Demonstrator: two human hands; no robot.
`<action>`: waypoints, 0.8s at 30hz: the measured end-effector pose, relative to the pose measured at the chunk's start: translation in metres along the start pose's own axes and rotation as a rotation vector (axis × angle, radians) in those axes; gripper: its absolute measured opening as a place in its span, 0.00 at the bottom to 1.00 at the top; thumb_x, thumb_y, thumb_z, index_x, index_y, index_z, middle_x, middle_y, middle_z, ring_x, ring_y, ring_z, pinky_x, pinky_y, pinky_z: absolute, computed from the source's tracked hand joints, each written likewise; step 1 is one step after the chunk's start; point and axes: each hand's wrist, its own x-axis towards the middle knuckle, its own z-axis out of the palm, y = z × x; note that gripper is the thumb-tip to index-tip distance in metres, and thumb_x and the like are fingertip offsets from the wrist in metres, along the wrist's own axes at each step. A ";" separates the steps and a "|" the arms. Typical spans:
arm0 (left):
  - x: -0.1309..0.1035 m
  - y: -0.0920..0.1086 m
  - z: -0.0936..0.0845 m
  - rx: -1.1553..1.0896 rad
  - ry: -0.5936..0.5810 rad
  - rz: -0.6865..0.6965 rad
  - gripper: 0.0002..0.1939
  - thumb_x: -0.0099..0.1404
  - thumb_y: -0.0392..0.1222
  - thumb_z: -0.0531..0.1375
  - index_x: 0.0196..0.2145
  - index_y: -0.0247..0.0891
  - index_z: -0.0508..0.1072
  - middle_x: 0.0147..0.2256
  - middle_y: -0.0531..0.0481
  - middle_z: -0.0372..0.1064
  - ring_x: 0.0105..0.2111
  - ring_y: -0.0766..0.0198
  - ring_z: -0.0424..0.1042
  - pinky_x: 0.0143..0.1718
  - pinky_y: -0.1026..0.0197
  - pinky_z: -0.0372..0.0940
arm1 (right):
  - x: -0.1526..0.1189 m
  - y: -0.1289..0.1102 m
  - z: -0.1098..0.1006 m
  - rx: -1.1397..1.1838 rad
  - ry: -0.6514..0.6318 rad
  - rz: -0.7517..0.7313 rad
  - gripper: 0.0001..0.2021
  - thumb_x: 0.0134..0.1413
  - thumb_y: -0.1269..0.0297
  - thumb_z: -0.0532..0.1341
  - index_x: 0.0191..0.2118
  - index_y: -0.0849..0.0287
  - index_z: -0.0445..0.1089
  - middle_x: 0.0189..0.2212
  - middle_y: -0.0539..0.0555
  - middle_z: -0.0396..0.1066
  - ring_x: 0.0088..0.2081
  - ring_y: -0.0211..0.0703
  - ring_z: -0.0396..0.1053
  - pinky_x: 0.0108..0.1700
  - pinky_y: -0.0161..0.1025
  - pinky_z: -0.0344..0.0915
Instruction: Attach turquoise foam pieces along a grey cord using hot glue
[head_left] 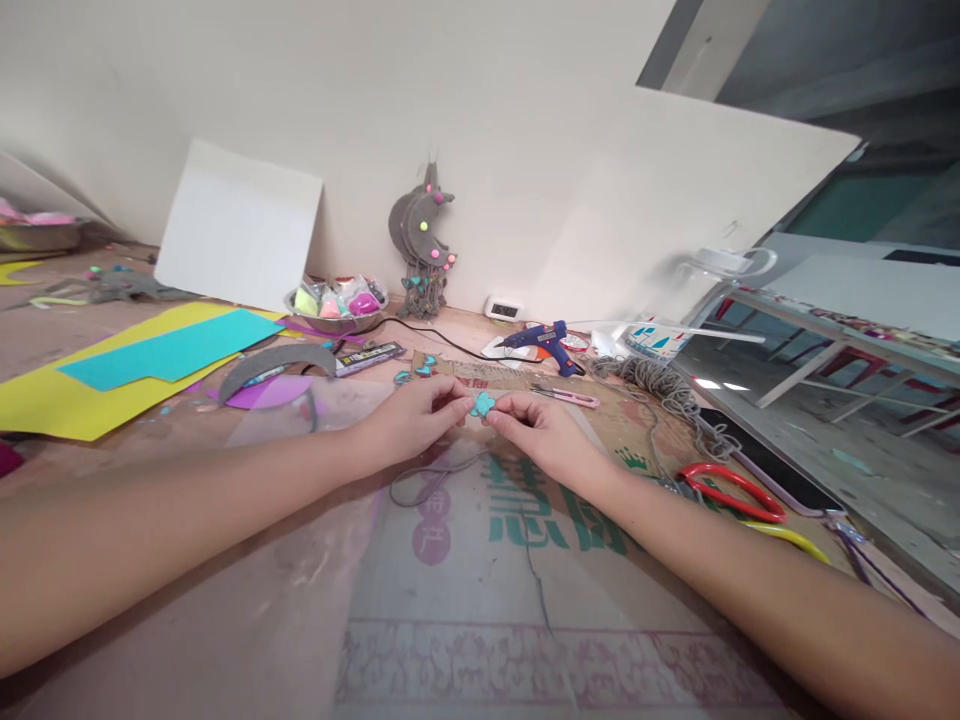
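Observation:
A small turquoise star-like cutout [482, 404] is pinched between my two hands above the work table. My left hand [424, 420] grips its left edge with thumb and fingertips. On the other edge, the thumb and forefinger of my right hand [536, 428] are closed. Grey yarn [439, 470] trails in a loop below the hands; whether it joins the cutout I cannot tell. Just beyond lie small turquoise pieces [425, 365] and a pair of pink thread snips [566, 396]. Under my forearms is a printed cardboard sheet [450, 600] with a translucent cover.
A blue glue gun [551, 345] lies at the back, near a jug [667, 310]. Right are a grey yarn heap [660, 390], red-handled scissors [735, 490] and a phone [772, 460]. Left are yellow foam sheets [82, 400] and a bowl [337, 322]. A grey moon ornament [424, 235] hangs behind.

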 end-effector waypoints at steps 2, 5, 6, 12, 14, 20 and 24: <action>-0.001 0.002 0.000 0.048 0.005 0.018 0.13 0.63 0.50 0.51 0.29 0.38 0.64 0.21 0.56 0.58 0.17 0.71 0.57 0.17 0.68 0.53 | 0.000 0.000 0.000 0.015 -0.007 0.014 0.13 0.51 0.55 0.57 0.28 0.60 0.69 0.18 0.44 0.54 0.19 0.31 0.48 0.23 0.31 0.47; -0.002 0.007 0.000 0.096 0.019 0.019 0.13 0.62 0.50 0.52 0.32 0.37 0.67 0.21 0.55 0.61 0.19 0.70 0.60 0.19 0.67 0.54 | 0.000 0.001 0.000 0.042 -0.023 0.025 0.13 0.51 0.54 0.56 0.29 0.60 0.69 0.18 0.44 0.54 0.19 0.31 0.47 0.22 0.31 0.46; -0.002 0.009 0.001 0.104 0.029 0.018 0.13 0.62 0.49 0.53 0.32 0.37 0.68 0.21 0.55 0.62 0.19 0.69 0.60 0.19 0.67 0.55 | 0.000 0.001 0.000 0.046 -0.025 0.025 0.13 0.51 0.54 0.56 0.30 0.60 0.69 0.18 0.44 0.54 0.19 0.31 0.47 0.22 0.31 0.46; -0.001 0.008 0.001 0.204 0.087 0.060 0.11 0.60 0.46 0.55 0.31 0.35 0.70 0.23 0.53 0.65 0.22 0.68 0.62 0.21 0.67 0.55 | 0.000 0.001 0.001 0.045 -0.022 0.030 0.14 0.50 0.53 0.57 0.29 0.60 0.68 0.19 0.45 0.55 0.20 0.31 0.48 0.22 0.32 0.46; 0.000 0.007 0.001 0.255 0.077 0.075 0.11 0.60 0.46 0.54 0.31 0.35 0.70 0.24 0.53 0.65 0.23 0.68 0.62 0.22 0.67 0.56 | -0.001 0.001 0.001 0.051 -0.030 0.036 0.14 0.50 0.53 0.57 0.29 0.60 0.68 0.19 0.44 0.54 0.20 0.31 0.48 0.23 0.32 0.46; 0.001 0.004 -0.001 0.300 0.043 0.082 0.12 0.62 0.46 0.51 0.30 0.35 0.68 0.24 0.54 0.63 0.23 0.68 0.61 0.23 0.67 0.55 | -0.002 -0.002 0.000 0.030 -0.036 0.024 0.14 0.52 0.54 0.56 0.29 0.60 0.67 0.19 0.45 0.55 0.21 0.32 0.50 0.24 0.32 0.49; 0.001 0.003 0.000 0.250 0.056 0.068 0.12 0.62 0.46 0.51 0.28 0.36 0.66 0.22 0.55 0.61 0.21 0.70 0.59 0.21 0.67 0.54 | -0.002 0.001 -0.003 -0.049 -0.023 -0.049 0.12 0.53 0.56 0.55 0.30 0.60 0.67 0.21 0.46 0.59 0.22 0.33 0.53 0.25 0.32 0.51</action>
